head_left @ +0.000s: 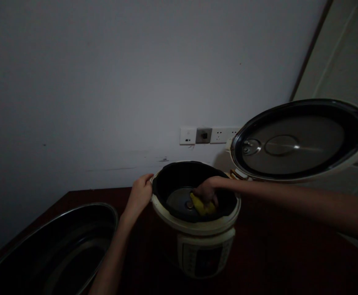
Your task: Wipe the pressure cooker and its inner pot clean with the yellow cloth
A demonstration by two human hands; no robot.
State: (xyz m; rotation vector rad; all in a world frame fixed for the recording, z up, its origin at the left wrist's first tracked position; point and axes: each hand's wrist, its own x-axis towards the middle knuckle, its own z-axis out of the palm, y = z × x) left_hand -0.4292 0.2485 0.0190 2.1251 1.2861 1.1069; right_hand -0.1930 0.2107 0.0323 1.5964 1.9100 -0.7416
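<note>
A white electric pressure cooker (194, 227) stands upright with its round lid (308, 139) swung open to the right. My left hand (141, 192) grips the cooker's left rim, its fingers curled over the edge. Down inside the dark cooker cavity (179, 174), my right hand (206, 192) presses a yellow cloth (203, 207) against the right side of the bottom. The cloth is bunched under my fingers, which partly hide it. A small round metal piece (190, 205) shows at the centre of the cavity floor.
A large dark metal basin (114, 213) sits at the left on the dark red table (154, 262). Behind the cooker, the wall carries several sockets and switches (203, 135). The open lid extends rightward above my right forearm.
</note>
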